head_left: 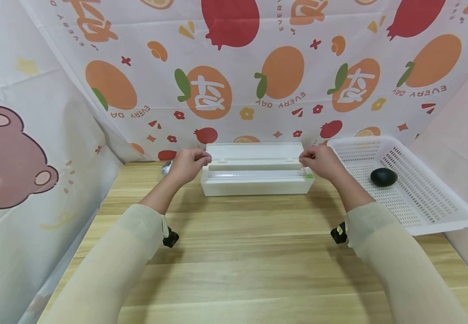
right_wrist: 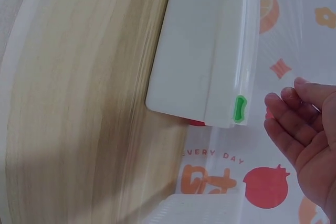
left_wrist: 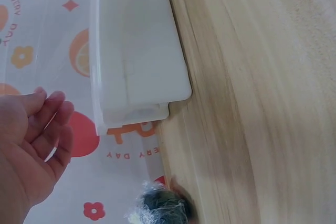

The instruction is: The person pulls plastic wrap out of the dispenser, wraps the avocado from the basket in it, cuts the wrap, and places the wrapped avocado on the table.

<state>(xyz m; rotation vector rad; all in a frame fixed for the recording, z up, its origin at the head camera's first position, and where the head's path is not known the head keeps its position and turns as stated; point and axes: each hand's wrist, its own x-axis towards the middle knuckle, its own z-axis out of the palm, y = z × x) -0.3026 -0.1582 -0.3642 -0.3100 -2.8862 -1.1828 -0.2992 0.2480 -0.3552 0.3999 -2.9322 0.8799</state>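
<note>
A white cling film dispenser stands against the back wall with its lid raised. Inside it lies a roll of clear cling film. At its left end, my left hand pinches the film's edge between thumb and fingertips. My right hand pinches the other side of the film at the right end. The film itself is so transparent that it barely shows between the hands. In the wrist views, the left hand and right hand appear beside the dispenser with thumb and fingertips together.
A white perforated basket on the right holds a dark green avocado-like fruit. Behind the left hand, a dark round item wrapped in film sits by the table's back edge. A fruit-print cloth hangs behind the wooden table.
</note>
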